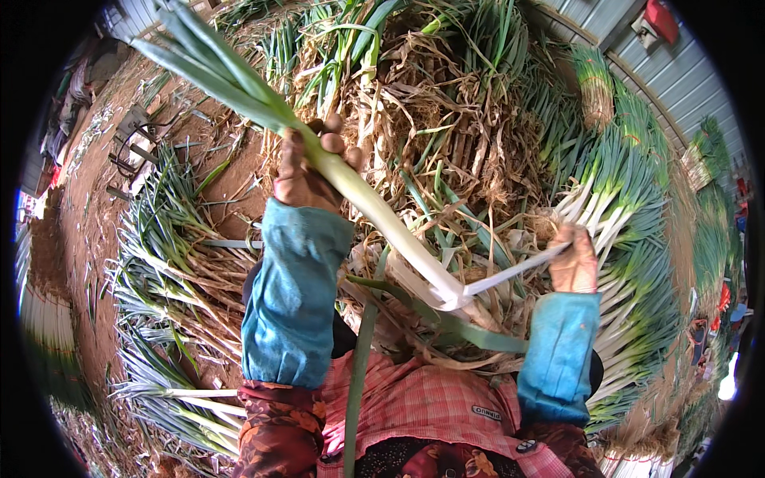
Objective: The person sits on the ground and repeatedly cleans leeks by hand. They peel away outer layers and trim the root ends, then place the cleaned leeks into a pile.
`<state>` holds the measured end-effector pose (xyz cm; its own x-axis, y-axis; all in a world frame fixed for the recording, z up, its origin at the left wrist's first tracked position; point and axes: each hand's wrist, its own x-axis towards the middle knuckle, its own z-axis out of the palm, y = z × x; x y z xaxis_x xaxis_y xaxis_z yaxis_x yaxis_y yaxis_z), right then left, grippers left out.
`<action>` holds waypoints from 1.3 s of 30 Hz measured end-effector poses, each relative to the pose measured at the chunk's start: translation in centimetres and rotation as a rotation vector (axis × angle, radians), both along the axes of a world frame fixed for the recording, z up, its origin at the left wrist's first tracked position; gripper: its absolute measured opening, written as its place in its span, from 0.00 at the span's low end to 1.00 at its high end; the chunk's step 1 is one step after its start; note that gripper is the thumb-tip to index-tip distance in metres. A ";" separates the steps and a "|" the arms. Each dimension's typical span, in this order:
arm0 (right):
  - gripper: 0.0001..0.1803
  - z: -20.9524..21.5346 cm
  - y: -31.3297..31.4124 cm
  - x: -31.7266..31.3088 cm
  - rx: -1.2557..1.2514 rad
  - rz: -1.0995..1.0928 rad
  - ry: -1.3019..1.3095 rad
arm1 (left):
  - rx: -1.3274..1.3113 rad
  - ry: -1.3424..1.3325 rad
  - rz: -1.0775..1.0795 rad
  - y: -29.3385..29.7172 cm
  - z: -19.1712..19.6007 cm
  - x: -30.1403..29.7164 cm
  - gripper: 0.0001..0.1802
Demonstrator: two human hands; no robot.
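Note:
My left hand (307,163) grips a long green onion (374,215) around its upper stalk, the green leaves pointing up to the far left and the white shaft slanting down toward my lap. My right hand (574,259) is closed on a thin white strip of outer skin (510,272) that runs from the onion's lower white end out to the right. Both forearms wear blue sleeve covers (291,295). A pink checked apron (430,406) covers my lap below the onion.
A big heap of dry husks and trimmed leaves (446,119) lies ahead. Cleaned green onions (629,207) are stacked in rows on the right, with tied bundles (594,88) behind. Uncleaned onions (175,263) lie on the dirt floor to the left. A corrugated metal wall (685,72) stands at the far right.

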<state>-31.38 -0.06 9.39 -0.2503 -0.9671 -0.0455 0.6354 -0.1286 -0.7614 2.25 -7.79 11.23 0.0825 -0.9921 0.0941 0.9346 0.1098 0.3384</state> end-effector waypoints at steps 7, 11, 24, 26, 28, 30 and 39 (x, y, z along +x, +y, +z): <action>0.24 -3.3 -0.2 -4.5 0.567 -0.212 0.463 | -0.067 0.027 0.100 -0.1 0.2 2.5 0.23; 0.27 1.4 -0.6 11.0 0.077 0.627 0.865 | -0.015 0.028 -0.030 -0.2 -0.8 0.8 0.17; 0.19 -0.5 3.4 7.9 0.231 0.861 0.794 | 0.454 -0.037 0.138 -1.1 -2.9 2.4 0.16; 0.23 0.5 4.0 8.9 0.354 1.072 0.699 | 0.393 0.086 0.101 -1.5 -5.0 2.8 0.07; 0.26 2.3 5.3 8.2 0.449 1.177 0.427 | 0.466 0.149 0.030 -2.8 -5.9 4.7 0.07; 0.28 2.3 6.9 5.8 0.629 1.083 -0.237 | 0.487 0.193 -0.005 -2.6 -5.6 5.8 0.07; 0.23 6.0 12.6 1.1 0.620 0.923 0.132 | 0.468 -0.090 0.121 -2.0 -8.7 6.6 0.06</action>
<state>-30.31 12.59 15.41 0.5126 -0.6037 -0.6105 0.2005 0.7756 -0.5986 8.85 -9.75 2.57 0.2113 -0.9136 -0.3474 0.8895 0.0324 0.4558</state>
